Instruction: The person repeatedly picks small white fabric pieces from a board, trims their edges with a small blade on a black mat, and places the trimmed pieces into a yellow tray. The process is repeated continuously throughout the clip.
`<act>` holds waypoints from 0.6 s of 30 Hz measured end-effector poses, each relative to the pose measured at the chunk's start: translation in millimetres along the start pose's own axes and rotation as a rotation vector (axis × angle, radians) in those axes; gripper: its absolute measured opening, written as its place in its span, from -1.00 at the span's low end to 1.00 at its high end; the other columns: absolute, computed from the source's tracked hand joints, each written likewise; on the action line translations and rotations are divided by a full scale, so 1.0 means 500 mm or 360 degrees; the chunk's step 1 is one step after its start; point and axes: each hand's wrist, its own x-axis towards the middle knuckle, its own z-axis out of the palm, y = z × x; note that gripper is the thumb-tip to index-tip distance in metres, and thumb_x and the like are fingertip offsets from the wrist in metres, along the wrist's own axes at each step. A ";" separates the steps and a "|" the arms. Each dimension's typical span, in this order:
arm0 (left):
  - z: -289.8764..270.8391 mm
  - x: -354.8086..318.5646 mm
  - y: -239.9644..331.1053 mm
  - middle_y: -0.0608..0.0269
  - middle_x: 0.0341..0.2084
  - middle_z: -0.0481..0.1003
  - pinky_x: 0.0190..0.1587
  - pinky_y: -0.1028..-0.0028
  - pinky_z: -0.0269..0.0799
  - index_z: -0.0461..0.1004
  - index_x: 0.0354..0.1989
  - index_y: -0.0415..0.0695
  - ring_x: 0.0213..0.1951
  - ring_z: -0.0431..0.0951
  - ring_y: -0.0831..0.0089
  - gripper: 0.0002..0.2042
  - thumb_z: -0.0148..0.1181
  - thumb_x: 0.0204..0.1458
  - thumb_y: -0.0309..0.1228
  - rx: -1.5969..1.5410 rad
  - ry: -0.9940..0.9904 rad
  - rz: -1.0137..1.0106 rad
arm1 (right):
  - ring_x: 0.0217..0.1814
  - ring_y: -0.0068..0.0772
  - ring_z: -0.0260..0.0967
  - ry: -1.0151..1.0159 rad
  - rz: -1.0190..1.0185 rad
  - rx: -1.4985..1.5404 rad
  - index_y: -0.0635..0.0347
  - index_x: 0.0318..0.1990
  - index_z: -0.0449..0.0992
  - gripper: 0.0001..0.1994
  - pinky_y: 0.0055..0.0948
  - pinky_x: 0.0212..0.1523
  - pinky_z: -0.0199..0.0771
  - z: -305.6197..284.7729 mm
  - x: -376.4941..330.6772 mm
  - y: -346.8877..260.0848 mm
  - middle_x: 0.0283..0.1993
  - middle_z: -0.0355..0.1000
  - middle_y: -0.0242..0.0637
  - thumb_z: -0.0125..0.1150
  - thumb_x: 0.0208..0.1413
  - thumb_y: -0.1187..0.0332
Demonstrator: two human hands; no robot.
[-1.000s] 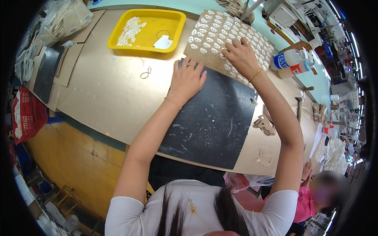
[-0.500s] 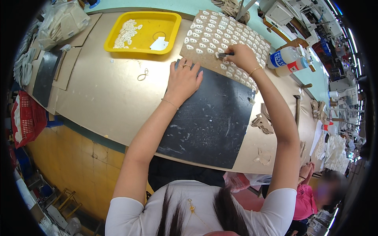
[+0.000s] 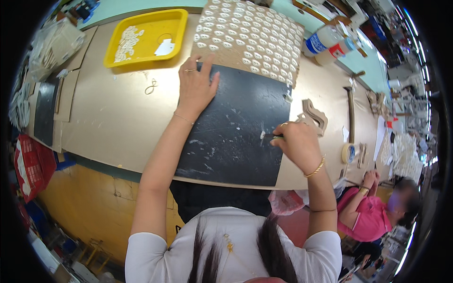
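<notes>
My right hand (image 3: 299, 146) is closed around dark tweezers (image 3: 272, 136) over the right part of a black board (image 3: 236, 122). At the tweezers' tips is a small white piece (image 3: 262, 135); I cannot tell whether it touches the board. My left hand (image 3: 196, 89) rests on the board's upper left corner, fingers apart and holding nothing. Beyond the black board lies a brown sheet (image 3: 224, 57) covered with rows of small white oval pieces with holes. A gap in the rows shows at its near left.
A yellow tray (image 3: 177, 30) with loose white pieces stands at the far left. Two bottles (image 3: 322, 41) are at the far right. Brown cut shapes (image 3: 315, 118), a hammer (image 3: 350, 115) and a tape roll (image 3: 348, 153) lie rightward. Another person in pink (image 3: 368, 214) sits at right.
My right hand has moved from the sheet of white pieces back toward me, over the black board, with the tweezers and a white piece. My left hand stays at the board's corner.
</notes>
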 end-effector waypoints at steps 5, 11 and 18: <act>-0.056 -0.091 0.107 0.03 -0.02 0.43 0.13 0.09 0.30 0.57 -0.06 -0.10 0.05 0.43 0.05 -0.67 0.32 -0.06 -0.51 -0.0523 -0.0156 0.0298 | -0.29 -0.07 0.59 0.0052 0.0207 -0.0091 0.20 -0.39 0.65 -0.81 -0.18 -0.29 0.55 0.054 -0.020 -0.039 -0.35 0.58 -0.15 0.48 -0.07 0.29; -0.076 -0.214 0.216 0.15 0.03 0.40 0.15 0.09 0.25 0.61 -0.04 -0.08 0.14 0.36 0.14 -0.60 0.37 -0.16 -0.45 -0.0503 -0.0562 0.0650 | -0.34 -0.08 0.59 0.0188 0.0113 -0.0117 0.19 -0.44 0.63 -0.89 -0.21 -0.35 0.55 0.066 -0.027 -0.050 -0.39 0.55 -0.13 0.39 -0.05 0.36; -0.071 -0.217 0.228 0.17 0.03 0.40 0.15 0.10 0.22 0.61 -0.07 -0.12 0.12 0.35 0.15 -0.64 0.36 -0.13 -0.43 -0.0340 -0.0563 0.0659 | -0.33 -0.13 0.61 0.0237 0.0086 -0.0092 0.15 -0.45 0.63 -0.95 -0.24 -0.38 0.57 0.072 -0.031 -0.047 -0.39 0.55 -0.13 0.28 -0.04 0.42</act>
